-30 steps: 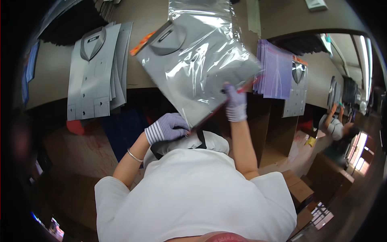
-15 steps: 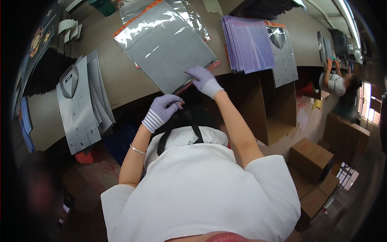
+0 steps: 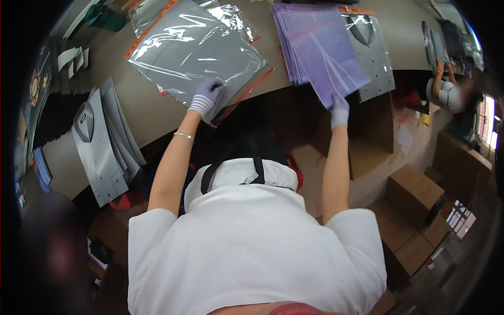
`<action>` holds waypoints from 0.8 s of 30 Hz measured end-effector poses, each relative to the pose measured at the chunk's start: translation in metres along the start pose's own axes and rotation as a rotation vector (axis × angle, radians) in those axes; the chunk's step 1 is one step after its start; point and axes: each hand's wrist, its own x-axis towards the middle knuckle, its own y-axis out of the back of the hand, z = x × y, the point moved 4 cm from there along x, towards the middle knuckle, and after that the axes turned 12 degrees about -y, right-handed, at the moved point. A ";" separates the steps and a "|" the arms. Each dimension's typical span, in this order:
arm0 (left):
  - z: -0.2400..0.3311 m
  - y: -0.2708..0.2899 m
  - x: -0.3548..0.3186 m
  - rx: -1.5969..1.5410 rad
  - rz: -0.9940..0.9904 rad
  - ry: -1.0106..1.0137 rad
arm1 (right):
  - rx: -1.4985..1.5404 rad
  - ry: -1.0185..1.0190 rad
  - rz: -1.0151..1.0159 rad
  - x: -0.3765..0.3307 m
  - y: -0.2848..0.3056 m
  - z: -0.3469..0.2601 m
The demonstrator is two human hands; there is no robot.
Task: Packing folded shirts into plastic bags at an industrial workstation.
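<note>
Both of my hands wear pale purple gloves with striped white cuffs. My left hand (image 3: 206, 96) is closed on the near end of a clear plastic bag (image 3: 184, 55) with a folded grey shirt inside. The bag lies slanted on the table, an orange band at its far-left edge and a red-edged flap (image 3: 252, 90) at its near right. To the right, my right hand (image 3: 339, 109) pinches the near corner of the top purple plastic bag (image 3: 336, 63). That bag is pulled askew toward me from a stack of purple bags (image 3: 291, 58).
Folded grey shirts (image 3: 97, 142) overhang the table edge at left. Another bagged grey shirt (image 3: 370, 58) lies right of the purple stack. Below stand an open carton (image 3: 371, 142) and closed cartons (image 3: 415, 194). A co-worker (image 3: 446, 89) is at the far right.
My right hand has left the bagged grey shirt, reached right and drawn the top purple bag toward me. My left hand has moved up onto the near end of the clear bag.
</note>
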 end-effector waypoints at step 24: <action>0.055 0.046 -0.044 -0.206 0.113 0.097 | -1.057 0.349 -0.869 -0.165 -0.299 -0.021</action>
